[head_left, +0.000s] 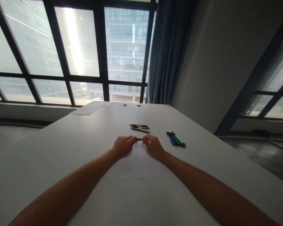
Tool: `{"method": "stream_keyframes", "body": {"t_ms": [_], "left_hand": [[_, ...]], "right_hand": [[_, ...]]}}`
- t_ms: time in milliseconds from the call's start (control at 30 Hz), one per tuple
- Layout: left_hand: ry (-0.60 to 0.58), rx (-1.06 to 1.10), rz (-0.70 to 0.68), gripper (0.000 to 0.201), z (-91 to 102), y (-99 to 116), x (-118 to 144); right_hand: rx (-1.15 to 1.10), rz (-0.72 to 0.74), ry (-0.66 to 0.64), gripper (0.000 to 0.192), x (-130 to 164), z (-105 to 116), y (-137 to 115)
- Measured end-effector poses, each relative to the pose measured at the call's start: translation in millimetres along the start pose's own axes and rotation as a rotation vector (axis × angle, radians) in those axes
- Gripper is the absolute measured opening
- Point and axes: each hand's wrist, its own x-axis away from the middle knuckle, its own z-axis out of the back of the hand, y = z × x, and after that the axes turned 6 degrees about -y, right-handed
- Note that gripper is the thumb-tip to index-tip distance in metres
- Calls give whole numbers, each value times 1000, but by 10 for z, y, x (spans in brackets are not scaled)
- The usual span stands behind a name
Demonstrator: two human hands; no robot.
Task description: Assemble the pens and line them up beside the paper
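Both of my hands rest on a white sheet of paper (136, 166) in the middle of the grey table (61, 150). Between them they hold a dark pen (138, 139), my left hand (123, 145) gripping one end and my right hand (153, 146) the other. Only a short stretch of the pen shows between the fingertips. Just beyond my hands lies a small group of pens (139, 127), red, yellow and black. To the right of my right hand lies a second group of pens (175, 139), blue, green and black.
More paper (91, 108) lies at the table's far left edge, near two round cable holes (132, 105). Large windows stand behind the table, a dark curtain (169, 53) hangs at the corner, and a wall runs along the right side.
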Motion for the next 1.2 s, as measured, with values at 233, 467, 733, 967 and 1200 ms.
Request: {"method": "stream_keyframes", "body": {"t_ms": [233, 467, 733, 967, 1200], "left_hand": [[-12, -2, 11, 35, 1, 5, -3], [-10, 2, 26, 35, 0, 4, -3], [-9, 34, 40, 34, 2, 14, -2], [-24, 39, 85, 33, 9, 25, -6], [-44, 75, 158, 31, 2, 31, -14]], "right_hand": [[-39, -35, 4, 19, -5, 2, -14], [-82, -58, 28, 15, -17, -13, -1], [-127, -26, 73, 15, -26, 2, -11], [-141, -81, 125, 13, -54, 24, 64], [-98, -227, 182, 16, -98, 126, 230]]}}
